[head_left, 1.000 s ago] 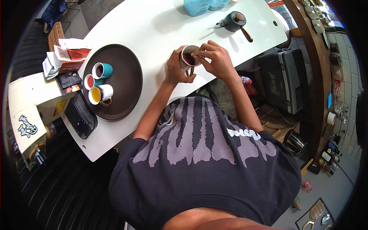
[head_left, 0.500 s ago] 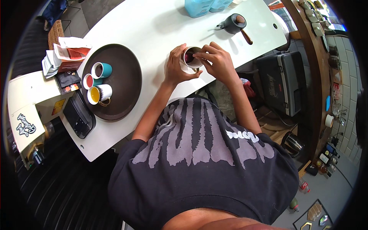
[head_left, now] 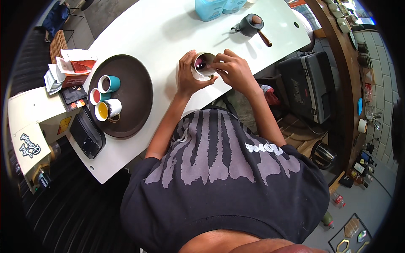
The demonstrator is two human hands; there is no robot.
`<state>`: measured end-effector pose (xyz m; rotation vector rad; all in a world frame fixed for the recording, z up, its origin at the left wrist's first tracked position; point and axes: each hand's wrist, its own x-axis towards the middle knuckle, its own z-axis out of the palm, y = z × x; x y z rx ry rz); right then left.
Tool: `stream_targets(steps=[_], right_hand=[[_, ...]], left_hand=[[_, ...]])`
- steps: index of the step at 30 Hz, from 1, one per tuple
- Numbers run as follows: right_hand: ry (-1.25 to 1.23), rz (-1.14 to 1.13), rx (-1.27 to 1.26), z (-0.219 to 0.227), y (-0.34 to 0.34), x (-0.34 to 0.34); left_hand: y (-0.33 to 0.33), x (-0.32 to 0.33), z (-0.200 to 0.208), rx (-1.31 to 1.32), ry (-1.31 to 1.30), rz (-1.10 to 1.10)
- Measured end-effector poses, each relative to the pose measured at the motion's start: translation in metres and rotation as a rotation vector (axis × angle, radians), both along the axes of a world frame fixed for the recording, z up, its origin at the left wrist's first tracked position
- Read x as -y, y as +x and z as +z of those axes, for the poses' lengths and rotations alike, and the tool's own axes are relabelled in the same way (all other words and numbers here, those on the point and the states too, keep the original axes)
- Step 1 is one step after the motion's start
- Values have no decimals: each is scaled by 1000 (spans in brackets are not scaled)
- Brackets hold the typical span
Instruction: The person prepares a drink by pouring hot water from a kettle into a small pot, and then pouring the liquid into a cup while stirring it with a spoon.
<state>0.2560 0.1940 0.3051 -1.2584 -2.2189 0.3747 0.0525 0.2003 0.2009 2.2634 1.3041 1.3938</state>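
A light-coloured mug (head_left: 209, 58) with dark red liquid (head_left: 201, 64) low inside it is in front of me over the white table. My left hand (head_left: 186, 76) is closed round its left side, thumb reaching along the near side. The fingers of my right hand (head_left: 234, 70) are pinched together at the mug's right rim. Whatever they may hold is hidden. To the left, a round dark brown tray (head_left: 133, 95) carries two teal cups, the teal cup (head_left: 114, 84) farther back and the teal cup (head_left: 104, 96) with red inside, plus a white-and-black mug (head_left: 114, 106) holding yellow liquid.
A dark grey pot (head_left: 249, 26) with a wooden handle stands at the far right of the white table (head_left: 168, 25), near blue containers (head_left: 209, 9). Paper packets (head_left: 76, 67) and a black device (head_left: 87, 134) lie beyond the tray's left side. A black case (head_left: 306, 86) stands right of the table.
My right fingers have shifted from over the mug's opening to its right rim. The whole view has tilted slightly. My left hand still holds the mug.
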Motion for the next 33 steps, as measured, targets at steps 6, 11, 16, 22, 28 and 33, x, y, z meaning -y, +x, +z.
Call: stream_targets(steps=[6,11,16,22,28,33], right_hand=[[19,24,7,2,0,-3],[-8,73,100,8,3,-5],[-5,141,126,9,8,-7],[-13,182,152,7,9,-13],[-30,191,156,9,6,-12],[-35,199,122,10,4,-6]], left_hand=[[0,-2,2,-23,47,-60],[0,-2,1,-47,70,-74],[1,-3,2,-34,68,-86],[0,-3,4,-52,38,-101],[1,-2,5,-12,21,-142],[0,-2,8,-33,5,-148]])
